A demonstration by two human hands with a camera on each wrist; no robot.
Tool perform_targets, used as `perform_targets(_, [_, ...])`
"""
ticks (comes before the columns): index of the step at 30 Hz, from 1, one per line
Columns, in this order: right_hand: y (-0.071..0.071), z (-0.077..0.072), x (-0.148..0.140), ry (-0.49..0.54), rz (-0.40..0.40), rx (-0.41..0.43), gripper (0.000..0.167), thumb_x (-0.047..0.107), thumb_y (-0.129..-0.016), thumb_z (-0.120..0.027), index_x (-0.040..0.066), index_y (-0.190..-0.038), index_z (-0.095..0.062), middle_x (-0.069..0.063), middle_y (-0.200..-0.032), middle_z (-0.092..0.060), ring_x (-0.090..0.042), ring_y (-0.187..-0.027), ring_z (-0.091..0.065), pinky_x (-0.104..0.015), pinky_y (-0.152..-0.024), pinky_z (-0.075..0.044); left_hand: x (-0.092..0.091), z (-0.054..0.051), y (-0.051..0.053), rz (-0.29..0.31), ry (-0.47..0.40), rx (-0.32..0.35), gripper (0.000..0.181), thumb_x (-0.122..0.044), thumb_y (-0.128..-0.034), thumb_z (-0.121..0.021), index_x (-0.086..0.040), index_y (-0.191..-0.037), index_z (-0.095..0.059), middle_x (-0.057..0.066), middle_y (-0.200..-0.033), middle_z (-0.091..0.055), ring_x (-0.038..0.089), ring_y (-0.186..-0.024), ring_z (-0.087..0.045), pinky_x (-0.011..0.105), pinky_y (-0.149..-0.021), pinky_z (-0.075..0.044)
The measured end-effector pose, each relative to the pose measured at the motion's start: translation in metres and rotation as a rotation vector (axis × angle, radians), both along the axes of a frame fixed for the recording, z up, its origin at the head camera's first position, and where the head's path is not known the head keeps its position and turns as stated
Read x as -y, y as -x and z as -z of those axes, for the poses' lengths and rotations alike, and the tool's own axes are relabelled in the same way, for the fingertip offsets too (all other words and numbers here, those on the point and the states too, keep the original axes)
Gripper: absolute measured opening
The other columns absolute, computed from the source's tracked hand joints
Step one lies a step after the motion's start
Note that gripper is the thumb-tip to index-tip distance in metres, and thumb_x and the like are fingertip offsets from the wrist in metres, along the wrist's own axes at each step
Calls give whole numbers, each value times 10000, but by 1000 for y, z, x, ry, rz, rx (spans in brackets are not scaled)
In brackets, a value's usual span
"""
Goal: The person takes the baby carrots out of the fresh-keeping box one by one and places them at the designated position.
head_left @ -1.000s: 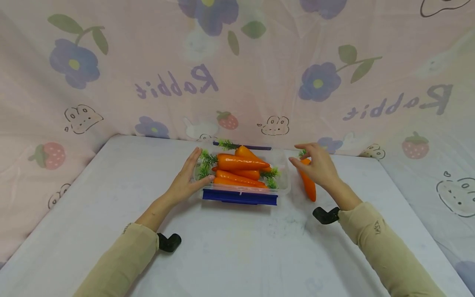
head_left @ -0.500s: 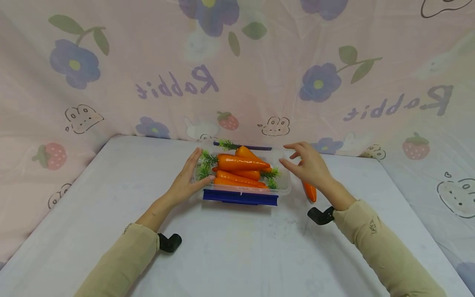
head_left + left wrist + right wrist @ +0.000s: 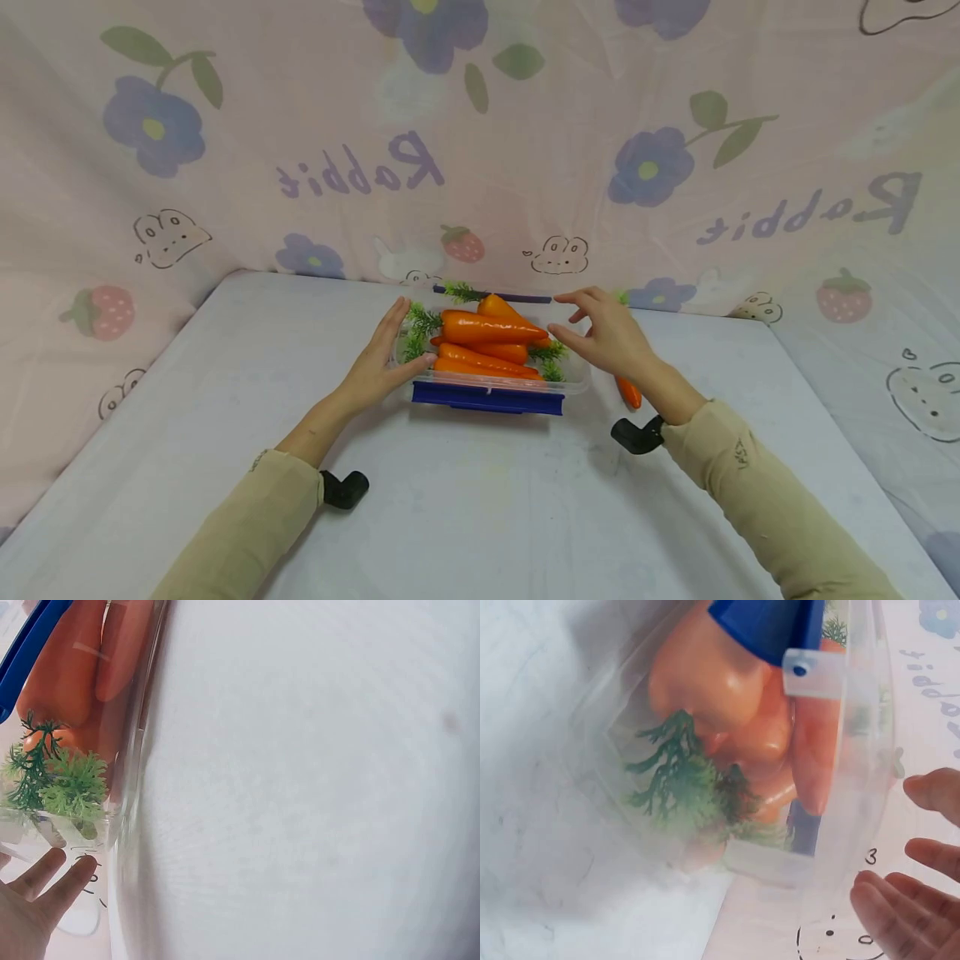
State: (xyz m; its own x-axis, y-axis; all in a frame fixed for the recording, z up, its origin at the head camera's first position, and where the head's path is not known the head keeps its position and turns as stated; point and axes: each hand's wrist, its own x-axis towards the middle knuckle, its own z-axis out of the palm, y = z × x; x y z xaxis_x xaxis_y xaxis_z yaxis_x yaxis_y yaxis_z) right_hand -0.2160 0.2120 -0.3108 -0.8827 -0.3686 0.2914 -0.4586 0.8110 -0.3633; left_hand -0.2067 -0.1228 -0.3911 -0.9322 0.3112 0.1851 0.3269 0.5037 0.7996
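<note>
A clear plastic box point(image 3: 577, 367) with blue clip flaps holds several orange toy carrots point(image 3: 495, 327) with green leafy tops. My left hand point(image 3: 377, 358) rests against the box's left end, its fingers straight along that side and the thumb at the front left corner. Over the right end of the box hovers my right hand point(image 3: 611, 337), thumb and fingers spread apart with nothing between them. Behind this hand a loose carrot point(image 3: 630, 392) lies on the table, mostly covered; only its tip and a bit of its greenery show.
The white table point(image 3: 480, 508) carries the box near its back edge. A rabbit-print cloth point(image 3: 495, 167) hangs right behind. One blue flap point(image 3: 487, 398) juts out along the box's front, and another blue flap point(image 3: 495, 294) lies along its back.
My right hand has moved left, from above the loose carrot to the box's right end. It has taken nothing, and the carrot lies where it was. The left hand stays put.
</note>
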Motion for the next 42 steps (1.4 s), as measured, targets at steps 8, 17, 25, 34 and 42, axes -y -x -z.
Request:
perform_targets(8, [1, 1, 10, -4, -35, 40, 465, 269, -880, -694, 68, -1284, -583, -152, -1242, -559, -245, -889, -628, -343, -659, -568, 0, 1, 0, -2, -12, -5, 902, -443, -896, -611, -277, -1554, -17, -56, -1622, 31, 311, -1485, -52, 678, -1108, -148])
perform_targets(17, [3, 4, 23, -20, -66, 56, 462, 299, -874, -698, 86, -1271, -593, -133, -1219, -576, -229, -845, -636, -309, -642, -558, -1, 1, 0, 0, -20, 0, 900, -431, -896, -617, -271, -1555, -26, -25, -1626, 26, 335, -1482, -55, 693, -1097, -142])
perform_targets(25, [5, 7, 33, -24, -93, 71, 455, 295, -872, -704, 73, -1256, -602, -126, -1200, -584, -245, -856, -653, -290, -639, -547, -1, 0, 0, -4, -17, 0, 902, -433, -897, -615, -271, -1555, -20, -40, -1624, 28, 330, -1482, -57, 686, -1102, -141])
perform_targets(34, [7, 11, 40, -81, -121, 77, 451, 296, -874, -698, 60, -1246, -601, -130, -1144, -593, -258, -925, -633, -383, -759, -561, 0, 1, 0, 0, -20, 0, 899, -422, -899, -616, -270, -1555, -21, 8, -1628, 20, 338, -1481, -58, 690, -1099, -141])
perform_targets(42, [9, 8, 46, -156, -137, 73, 467, 308, -872, -695, 59, -1255, -598, -145, -1242, -585, -299, -1002, -625, -443, -845, -547, -1, -1, -1, -6, -16, 9, 905, -445, -897, -611, -285, -1553, -8, -60, -1621, 39, 307, -1486, -48, 671, -1113, -143])
